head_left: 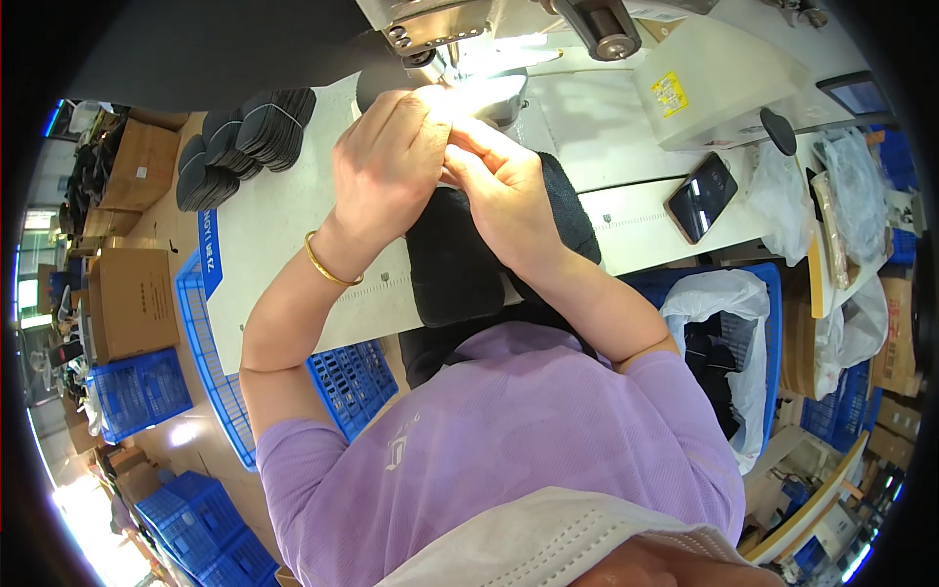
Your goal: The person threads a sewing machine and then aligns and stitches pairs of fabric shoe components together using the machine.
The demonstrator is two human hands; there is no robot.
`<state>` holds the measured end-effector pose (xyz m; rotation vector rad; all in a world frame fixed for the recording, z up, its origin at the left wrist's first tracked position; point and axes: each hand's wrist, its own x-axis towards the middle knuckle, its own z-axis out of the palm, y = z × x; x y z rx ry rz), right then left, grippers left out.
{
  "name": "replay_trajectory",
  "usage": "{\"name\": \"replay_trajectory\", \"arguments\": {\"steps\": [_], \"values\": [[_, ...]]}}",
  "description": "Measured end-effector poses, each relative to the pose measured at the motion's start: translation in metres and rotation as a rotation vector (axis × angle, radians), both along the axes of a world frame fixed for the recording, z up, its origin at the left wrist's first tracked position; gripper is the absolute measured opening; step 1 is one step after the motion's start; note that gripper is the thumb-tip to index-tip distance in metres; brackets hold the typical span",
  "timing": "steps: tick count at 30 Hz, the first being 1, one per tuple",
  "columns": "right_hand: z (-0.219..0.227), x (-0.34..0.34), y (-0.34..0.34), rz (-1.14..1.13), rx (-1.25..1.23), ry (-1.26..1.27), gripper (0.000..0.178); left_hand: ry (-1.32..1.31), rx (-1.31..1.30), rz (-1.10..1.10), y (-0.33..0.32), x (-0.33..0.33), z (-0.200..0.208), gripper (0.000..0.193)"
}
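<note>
Left hand (391, 147) and right hand (511, 201) meet near sewing machine (430, 27), fingers curled; grip unclear; black fabric (452, 269) beneath.

A dark fabric piece (455, 259), black to charcoal, drapes over the near edge of the pale worktable (293, 210). A smooth, rounded flap hangs down in front; a coarser-textured part spreads to the right behind it. Whether these are one piece or two cannot be told. The upper end is hidden behind the left hand (396, 147) and right hand (504, 191).
</note>
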<state>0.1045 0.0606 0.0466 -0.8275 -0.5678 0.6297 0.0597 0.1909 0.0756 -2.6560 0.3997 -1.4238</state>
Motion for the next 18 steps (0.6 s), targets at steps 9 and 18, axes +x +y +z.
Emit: {"name": "replay_trajectory", "arguments": {"steps": [9,18], "values": [[0.002,-0.001,-0.005,-0.019,-0.075,-0.028,0.031,0.087,-0.115,-0.021,0.021,-0.014,0.017,0.028],[0.005,0.001,-0.027,-0.008,-0.216,-0.151,0.024,0.137,-0.232,-0.067,-0.021,-0.032,0.008,0.036]]}}
